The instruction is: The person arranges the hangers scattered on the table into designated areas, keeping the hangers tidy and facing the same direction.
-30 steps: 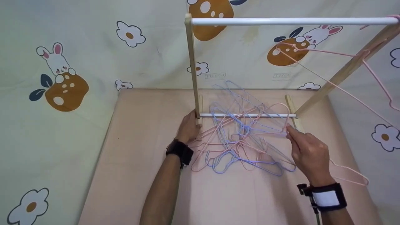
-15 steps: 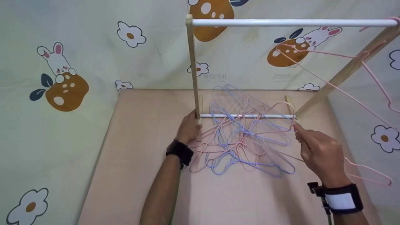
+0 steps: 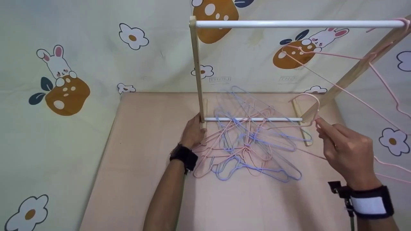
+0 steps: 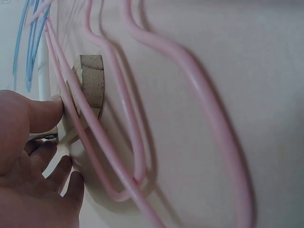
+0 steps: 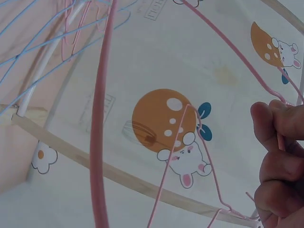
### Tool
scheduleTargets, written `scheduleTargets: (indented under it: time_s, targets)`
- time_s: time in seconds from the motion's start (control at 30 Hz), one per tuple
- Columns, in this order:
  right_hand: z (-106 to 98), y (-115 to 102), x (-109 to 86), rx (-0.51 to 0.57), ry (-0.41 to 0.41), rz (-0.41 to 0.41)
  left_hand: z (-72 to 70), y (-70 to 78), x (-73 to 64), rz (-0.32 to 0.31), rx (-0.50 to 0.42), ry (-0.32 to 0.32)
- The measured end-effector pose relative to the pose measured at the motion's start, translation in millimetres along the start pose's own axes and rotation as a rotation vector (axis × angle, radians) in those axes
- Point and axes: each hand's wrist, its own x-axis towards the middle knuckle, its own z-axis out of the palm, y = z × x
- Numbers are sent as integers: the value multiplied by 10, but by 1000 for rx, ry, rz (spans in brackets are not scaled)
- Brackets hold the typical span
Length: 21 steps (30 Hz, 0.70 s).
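Pink hanger (image 3: 319, 105): pinching with right hand (image 3: 348, 150), now drawn nearer frame right, perhaps still snagged; gripping wooden post (image 3: 197, 69) with left hand (image 3: 192, 132).

From head, looks forward and down over rack (image 3: 298, 24). From wrists, looks closely past fingers (image 4: 59, 172). Shares pink hangers (image 5: 98, 123) throughout.

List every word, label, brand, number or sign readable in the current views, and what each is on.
"TH…": left faint box on the wall covering, head view; remaining letters too blurred to be sure.
"TH…": right faint box, same covering; rest equally unclear.
Tilted boxes in the right wrist view: no clearer.
White patch on the right wrist strap: no writing discernible.
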Motion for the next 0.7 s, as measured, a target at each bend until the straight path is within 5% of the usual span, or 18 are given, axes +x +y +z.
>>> scheduleTargets:
  time_s: [0.27, 0.7]
  targets:
    - [-1, 205, 100, -40, 47, 27, 27, -38, 8, 25, -56, 6]
    - [-90, 401, 424, -112, 275, 153, 0, -3, -8, 10, -37, 16]
